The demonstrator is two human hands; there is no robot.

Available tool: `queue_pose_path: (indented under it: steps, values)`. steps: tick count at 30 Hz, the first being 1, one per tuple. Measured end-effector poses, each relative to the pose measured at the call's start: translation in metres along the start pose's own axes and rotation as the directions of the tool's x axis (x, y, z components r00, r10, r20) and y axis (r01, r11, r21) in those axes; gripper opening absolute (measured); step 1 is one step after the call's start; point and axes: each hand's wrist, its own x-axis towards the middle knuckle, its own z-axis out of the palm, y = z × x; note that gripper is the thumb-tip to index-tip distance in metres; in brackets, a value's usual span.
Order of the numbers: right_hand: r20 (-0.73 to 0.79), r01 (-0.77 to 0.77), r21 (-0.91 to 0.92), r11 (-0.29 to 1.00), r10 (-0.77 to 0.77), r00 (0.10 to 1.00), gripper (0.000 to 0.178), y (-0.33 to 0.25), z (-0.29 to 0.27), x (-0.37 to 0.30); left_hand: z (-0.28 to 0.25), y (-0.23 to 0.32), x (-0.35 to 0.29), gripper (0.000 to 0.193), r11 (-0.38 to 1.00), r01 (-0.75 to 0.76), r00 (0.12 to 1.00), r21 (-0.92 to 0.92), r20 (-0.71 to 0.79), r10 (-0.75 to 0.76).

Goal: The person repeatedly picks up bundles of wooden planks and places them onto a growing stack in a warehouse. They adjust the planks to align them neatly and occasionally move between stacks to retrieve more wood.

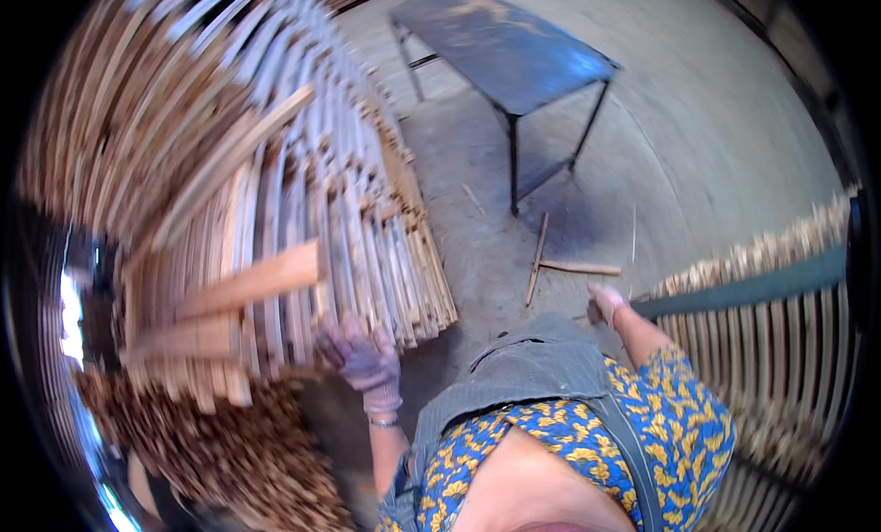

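Observation:
A tall stack of wooden slats [344, 211] rises on my left, its ends facing me. My left hand [362, 356], in a pale purplish knit glove, is at the near edge of this stack with its fingers spread. I cannot tell whether the fingertips touch the slats. Two wider boards lie across the stack, a pale board [262, 280] closer to me and a longer plank [234, 160] farther back. Out to my right, my gloved right hand [606, 302] hangs low beside my apron; its fingers are small and blurred.
A dark metal table [514, 50] stands ahead on the concrete floor. Two loose sticks [578, 267] lie on the floor before it. More slats [762, 348] are stacked at the right behind a green-grey bar [752, 282]. Rough brown wood pieces [211, 440] are piled at the lower left.

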Motion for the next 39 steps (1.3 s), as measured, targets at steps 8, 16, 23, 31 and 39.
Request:
queue_pose_path:
  steps: [8, 16, 23, 31, 39]
  values:
    - [0.118, 0.144, 0.314, 0.939, -0.189, 0.975, 0.079, -0.218, 0.091, 0.001, 0.015, -0.003, 0.023, 0.062, 0.964, 0.089, 0.950, 0.252, 0.271, -0.159]
    - [-0.080, 0.635, 0.017, 0.772, -0.632, 0.771, 0.081, -0.413, 0.046, 0.142, 0.068, -0.016, 0.029, 0.061, 0.828, 0.058, 0.884, 0.558, 0.357, -0.303]
    - [-0.275, 0.642, 0.252, 0.724, -0.582, 0.765, 0.073, -0.521, 0.076, 0.230, 0.063, -0.016, 0.015, 0.053, 0.286, -0.418, 0.887, 0.862, 0.456, -0.078]
    - [-0.265, 0.748, -0.318, 0.583, -0.812, 0.520, 0.066, -0.511, 0.077, 0.252, 0.058, -0.003, 0.035, 0.056, 0.856, 0.058, 0.924, 0.514, 0.297, -0.241]
    - [-0.003, 0.426, 0.606, 0.672, -0.533, 0.846, 0.080, -0.519, 0.069, 0.270, 0.063, 0.004, 0.060, 0.056, 0.909, 0.154, 0.925, 0.388, 0.266, -0.270]
